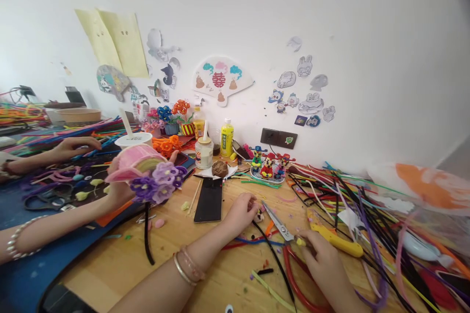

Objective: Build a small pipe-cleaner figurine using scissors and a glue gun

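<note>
- Closely pinched at the curled fingers of the left hand [240,214], a small mottled piece [260,214] is partly hidden, so its exact form cannot be made out.
- From just below those fingers, a black stem [275,253] is stretched across the desk [110,274] toward five o'clock.
- At four o'clock from the left hand, the right hand [325,261] is seen with bent fingers; a small yellow piece [300,241] is seen at their tips, but whether it is gripped cannot be told.
- Between the two hands, scissors [282,227] are placed with the blades pointed toward the left fingers and the red handles laid beside the right hand.
- At one o'clock from the right hand, a yellow-handled tool [340,240] is set down near a tangle of coloured stems.
- At ten o'clock from the left hand, a dark phone [208,200] is laid flat; farther that way, a pink and purple flower piece [161,183] is held up by a co-worker's hand [119,190].
- At one o'clock from the left hand, small figures [269,166] are stood in a tray; near twelve, a yellow bottle [226,139] is stood by the wall.
</note>
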A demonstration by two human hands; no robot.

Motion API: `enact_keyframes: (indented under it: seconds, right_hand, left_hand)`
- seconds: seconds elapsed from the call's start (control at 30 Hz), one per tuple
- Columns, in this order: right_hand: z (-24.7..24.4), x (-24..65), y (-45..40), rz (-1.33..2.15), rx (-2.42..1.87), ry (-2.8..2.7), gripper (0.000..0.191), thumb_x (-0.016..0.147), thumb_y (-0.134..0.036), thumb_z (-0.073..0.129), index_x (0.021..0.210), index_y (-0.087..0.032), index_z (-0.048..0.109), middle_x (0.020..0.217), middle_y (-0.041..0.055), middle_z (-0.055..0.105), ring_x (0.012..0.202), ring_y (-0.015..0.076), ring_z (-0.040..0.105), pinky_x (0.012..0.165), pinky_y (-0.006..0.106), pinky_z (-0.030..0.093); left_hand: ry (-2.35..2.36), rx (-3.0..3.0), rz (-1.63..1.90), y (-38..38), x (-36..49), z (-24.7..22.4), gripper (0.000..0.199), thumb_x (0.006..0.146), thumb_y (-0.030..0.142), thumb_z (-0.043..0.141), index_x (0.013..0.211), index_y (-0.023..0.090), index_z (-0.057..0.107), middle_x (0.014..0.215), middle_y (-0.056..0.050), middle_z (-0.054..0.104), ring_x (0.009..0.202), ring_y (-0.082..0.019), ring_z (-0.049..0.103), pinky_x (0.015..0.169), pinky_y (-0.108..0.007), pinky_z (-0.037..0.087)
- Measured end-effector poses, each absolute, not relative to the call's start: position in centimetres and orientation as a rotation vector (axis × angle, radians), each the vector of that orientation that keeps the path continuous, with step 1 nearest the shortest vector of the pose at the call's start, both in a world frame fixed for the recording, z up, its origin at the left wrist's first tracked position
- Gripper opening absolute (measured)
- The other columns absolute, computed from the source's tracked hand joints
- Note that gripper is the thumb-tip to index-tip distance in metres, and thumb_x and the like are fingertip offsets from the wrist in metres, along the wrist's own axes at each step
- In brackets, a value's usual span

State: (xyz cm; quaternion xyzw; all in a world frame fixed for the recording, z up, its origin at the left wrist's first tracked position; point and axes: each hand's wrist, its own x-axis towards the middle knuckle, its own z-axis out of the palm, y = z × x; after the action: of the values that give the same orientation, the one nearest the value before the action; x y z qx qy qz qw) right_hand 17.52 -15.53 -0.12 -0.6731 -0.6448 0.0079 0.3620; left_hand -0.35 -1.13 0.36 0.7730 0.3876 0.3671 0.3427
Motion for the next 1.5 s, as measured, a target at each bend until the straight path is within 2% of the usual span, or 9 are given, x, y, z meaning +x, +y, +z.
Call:
enact_keyframes:
  seconds: [0.23, 0.33, 0.53, 0.83, 1.13, 1.33, 1.5]
  right_hand:
    - [-0.1, 17.4, -15.5, 0.044, -1.733, -1.651, 0.026, 0.066, -0.014, 0.040, 0.083, -0.018, 0.059, 0.087, 0.0084, 0.065, 0.082, 0.0217, 0.060, 0.073, 0.033, 0.046]
    - [0.1, 17.2, -15.5, 0.049, -1.747, -1.635, 0.029, 0.064, -0.011, 0.039, 0.085, -0.017, 0.059, 0.088, 0.0090, 0.064, 0.085, 0.0217, 0.058, 0.077, 0.034, 0.045]
    - [0.6, 17.0, -15.5, 0.059, -1.744, -1.609, 0.030, 0.062, -0.005, 0.038, 0.081, -0.018, 0.057, 0.085, 0.0062, 0.063, 0.081, 0.0196, 0.057, 0.074, 0.032, 0.044]
    - [0.8, 16.8, -15.6, 0.029, -1.728, -1.634, 0.028, 0.064, -0.005, 0.041, 0.083, -0.018, 0.056, 0.086, 0.0066, 0.062, 0.083, 0.0206, 0.056, 0.076, 0.035, 0.043]
    - [1.7, 16.2, -15.7, -0.043, -1.778, -1.686, 0.020, 0.067, -0.013, 0.053, 0.086, -0.018, 0.056, 0.085, 0.0054, 0.061, 0.082, 0.0213, 0.054, 0.074, 0.035, 0.042]
    - [1.8, 16.2, -15.7, -0.139, -1.754, -1.659, 0.016, 0.074, -0.023, 0.053, 0.088, -0.018, 0.054, 0.082, 0.0059, 0.057, 0.081, 0.0212, 0.052, 0.074, 0.035, 0.042]
    - [1.8, 16.3, -15.8, -0.176, -1.753, -1.664, 0.019, 0.075, -0.028, 0.053, 0.092, -0.018, 0.052, 0.087, 0.0066, 0.055, 0.085, 0.0220, 0.050, 0.076, 0.036, 0.042]
  left_hand:
    - [1.026, 2.005, 0.929, -1.0, -0.3, 0.5, 0.016, 0.072, 0.027, 0.050, 0.082, 0.016, 0.057, 0.077, -0.004, 0.058, 0.067, -0.017, 0.054, 0.063, -0.029, 0.044]
    - [1.010, 1.974, 0.886, -0.7, -0.4, 0.6, 0.020, 0.071, 0.030, 0.052, 0.083, 0.015, 0.056, 0.077, -0.005, 0.059, 0.065, -0.016, 0.055, 0.062, -0.029, 0.044]
    - [0.951, 1.876, 0.782, -0.2, -0.5, 0.9, 0.032, 0.067, 0.035, 0.057, 0.089, 0.012, 0.054, 0.071, -0.004, 0.062, 0.064, -0.018, 0.058, 0.059, -0.029, 0.046]
    - [0.862, 1.737, 0.810, 0.5, -0.4, 0.4, 0.030, 0.064, 0.036, 0.060, 0.084, 0.014, 0.053, 0.072, -0.003, 0.062, 0.070, -0.017, 0.060, 0.065, -0.029, 0.046]
    - [0.723, 1.717, 0.715, 0.0, -0.5, 1.1, 0.029, 0.064, 0.035, 0.063, 0.083, 0.014, 0.055, 0.079, -0.006, 0.065, 0.070, -0.017, 0.060, 0.064, -0.029, 0.046]
    - [0.693, 1.733, 0.693, -0.8, 0.0, 1.6, 0.033, 0.064, 0.034, 0.063, 0.089, 0.013, 0.057, 0.083, -0.006, 0.065, 0.073, -0.016, 0.059, 0.067, -0.028, 0.045]
    - [0.628, 1.772, 0.589, -1.4, -0.1, 2.5, 0.031, 0.071, 0.037, 0.056, 0.088, 0.013, 0.064, 0.080, -0.005, 0.067, 0.071, -0.017, 0.058, 0.066, -0.027, 0.044]
